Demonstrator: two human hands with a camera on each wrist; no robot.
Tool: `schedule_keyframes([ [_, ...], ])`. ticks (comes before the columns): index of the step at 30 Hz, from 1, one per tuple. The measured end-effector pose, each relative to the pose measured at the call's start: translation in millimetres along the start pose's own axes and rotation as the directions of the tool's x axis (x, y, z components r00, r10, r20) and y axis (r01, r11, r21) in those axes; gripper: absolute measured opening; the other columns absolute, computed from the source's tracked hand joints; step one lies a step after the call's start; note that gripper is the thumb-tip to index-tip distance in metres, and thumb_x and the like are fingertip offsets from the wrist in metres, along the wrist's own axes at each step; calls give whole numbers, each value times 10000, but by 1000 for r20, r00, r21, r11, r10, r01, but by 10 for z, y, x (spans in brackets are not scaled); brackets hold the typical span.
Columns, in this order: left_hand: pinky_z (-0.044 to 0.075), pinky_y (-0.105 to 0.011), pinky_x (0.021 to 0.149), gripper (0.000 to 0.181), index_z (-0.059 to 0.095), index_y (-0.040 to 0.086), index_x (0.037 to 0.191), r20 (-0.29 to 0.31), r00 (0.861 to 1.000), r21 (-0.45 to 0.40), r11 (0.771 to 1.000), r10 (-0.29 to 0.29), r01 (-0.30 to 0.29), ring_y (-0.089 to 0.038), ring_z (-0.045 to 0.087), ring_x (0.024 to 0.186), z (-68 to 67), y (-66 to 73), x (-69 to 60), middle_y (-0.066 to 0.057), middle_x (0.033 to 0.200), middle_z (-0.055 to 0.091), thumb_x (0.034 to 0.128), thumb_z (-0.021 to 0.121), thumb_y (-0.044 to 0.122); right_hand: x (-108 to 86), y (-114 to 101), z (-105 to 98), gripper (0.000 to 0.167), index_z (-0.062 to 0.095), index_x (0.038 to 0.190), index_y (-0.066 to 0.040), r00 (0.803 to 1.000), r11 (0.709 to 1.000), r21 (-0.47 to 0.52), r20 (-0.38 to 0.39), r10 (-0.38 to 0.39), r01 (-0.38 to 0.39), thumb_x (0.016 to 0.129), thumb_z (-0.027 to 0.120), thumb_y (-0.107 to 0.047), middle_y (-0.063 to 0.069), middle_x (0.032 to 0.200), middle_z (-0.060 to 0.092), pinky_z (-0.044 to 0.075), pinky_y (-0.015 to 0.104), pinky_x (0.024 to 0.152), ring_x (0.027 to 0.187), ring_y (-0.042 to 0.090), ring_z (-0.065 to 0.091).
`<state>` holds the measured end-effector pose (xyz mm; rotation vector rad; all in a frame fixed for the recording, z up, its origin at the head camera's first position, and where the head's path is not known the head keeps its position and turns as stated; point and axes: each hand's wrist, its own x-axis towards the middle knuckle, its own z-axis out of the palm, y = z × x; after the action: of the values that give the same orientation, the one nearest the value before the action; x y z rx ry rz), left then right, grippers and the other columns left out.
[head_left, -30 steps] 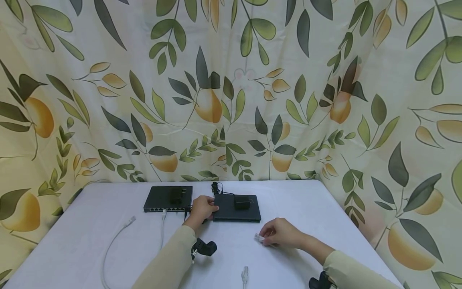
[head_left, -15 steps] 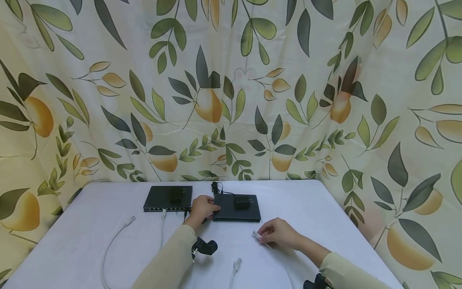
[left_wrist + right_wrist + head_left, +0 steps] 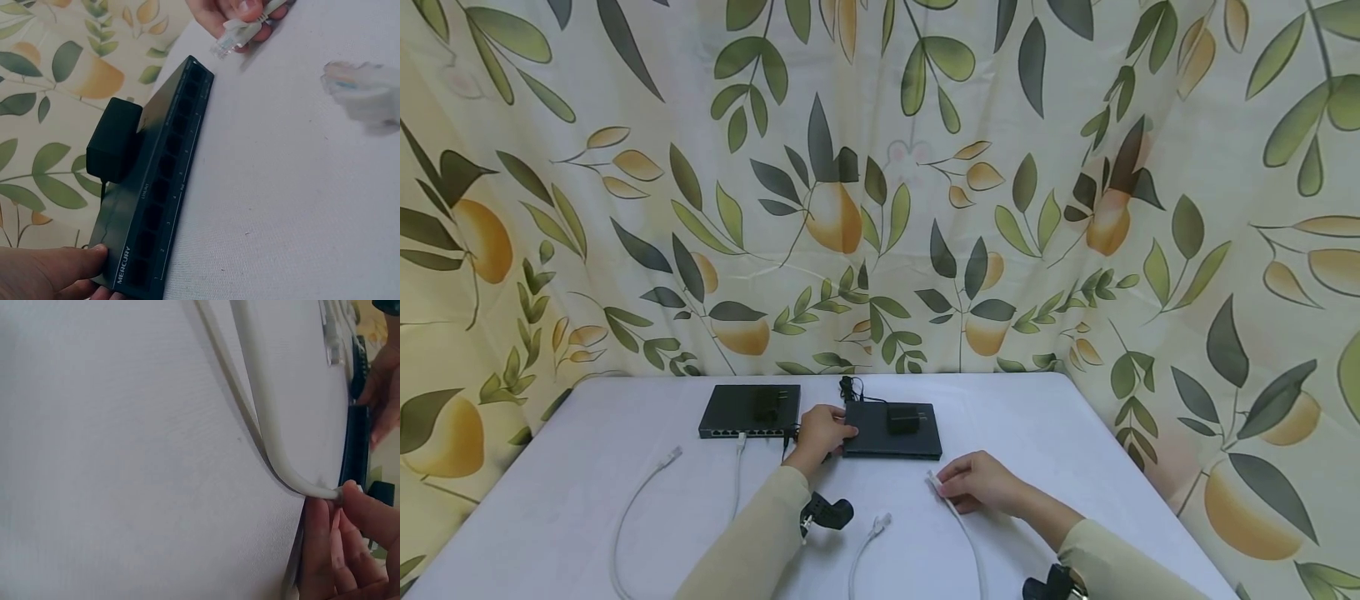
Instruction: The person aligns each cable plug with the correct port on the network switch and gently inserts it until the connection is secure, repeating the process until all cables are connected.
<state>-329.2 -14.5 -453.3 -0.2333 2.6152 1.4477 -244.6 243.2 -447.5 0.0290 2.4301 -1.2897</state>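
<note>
A black network switch (image 3: 868, 433), marked MERCURY in the left wrist view, lies flat with its row of ports (image 3: 167, 164) towards me. My left hand (image 3: 820, 433) grips its left end, thumb on top and fingers lower down. To the right and in front of the switch, my right hand (image 3: 983, 482) pinches a white network cable (image 3: 968, 542) just behind its clear plug (image 3: 230, 42). That plug is apart from the ports, angled towards the switch. Another cable plug (image 3: 880, 525) lies loose on the table between my forearms; it looks blurred in the left wrist view.
A black power adapter (image 3: 904, 419) sits on the held switch. Further left stands a second black switch (image 3: 721, 408), also bearing an adapter (image 3: 766, 407), with a white cable (image 3: 738, 475) at its front. A loose white cable (image 3: 617, 533) curves at the table's left.
My right hand has turned the plug towards the switch, and more of its cable shows. The loose plug between my arms has slid forward and left. My left hand stays put.
</note>
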Motion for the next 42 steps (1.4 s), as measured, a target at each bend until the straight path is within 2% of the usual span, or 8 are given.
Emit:
schedule_keyframes([
  [12,572,-282,652,412,670,13,1201,-12,1000,9,1000,-3,4,-171,659,729,21,-14,22,-125,1054,695,816,795,89,73,0,53,205,720,1055,43,990,981,159,-63,124,-113,873,722,-53,48,800,723,585,254,615,616,98,641],
  [26,578,-283,654,408,665,-2,1203,-9,1000,-4,1000,15,-15,-180,669,803,8,-8,-3,-132,1046,706,820,786,69,121,9,46,175,720,1025,69,983,951,270,-62,172,-149,882,708,-29,64,786,736,586,241,621,600,94,651],
  [42,575,-281,673,404,674,14,1197,-20,1000,3,1000,13,-13,-186,655,810,30,-11,10,-134,1081,703,816,793,79,158,0,38,139,734,972,49,980,938,307,-66,188,-160,885,716,-58,44,713,703,585,235,623,596,97,657],
])
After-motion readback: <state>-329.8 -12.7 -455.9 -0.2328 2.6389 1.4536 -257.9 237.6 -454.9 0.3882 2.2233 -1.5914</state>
